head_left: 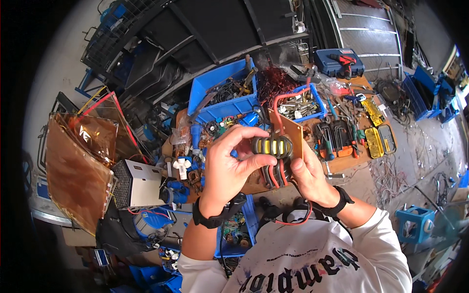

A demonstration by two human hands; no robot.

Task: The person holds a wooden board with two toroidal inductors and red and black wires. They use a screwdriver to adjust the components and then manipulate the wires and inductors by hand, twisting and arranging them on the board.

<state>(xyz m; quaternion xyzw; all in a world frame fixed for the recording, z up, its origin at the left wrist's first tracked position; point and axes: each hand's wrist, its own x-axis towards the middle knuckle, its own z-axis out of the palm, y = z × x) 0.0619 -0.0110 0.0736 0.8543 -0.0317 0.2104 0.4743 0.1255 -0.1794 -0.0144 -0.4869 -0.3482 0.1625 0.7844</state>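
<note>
Over the workbench I hold a tan flat board with a thick wire-wound coil against its left face. Black turns wrap the coil, and yellow shows between them. My left hand grips the coil from the left, thumb below and fingers above. My right hand has its thumb on the lower end of the board, its other fingers hidden behind it. Thick red and black leads hang under the coil, and a red cable rises behind the board.
Beyond my hands stand a blue bin of dark parts and a smaller blue tray of bolts. Pliers and screwdrivers lie to the right, near a red drill on a blue case. A white-topped box and brown sheets stand left.
</note>
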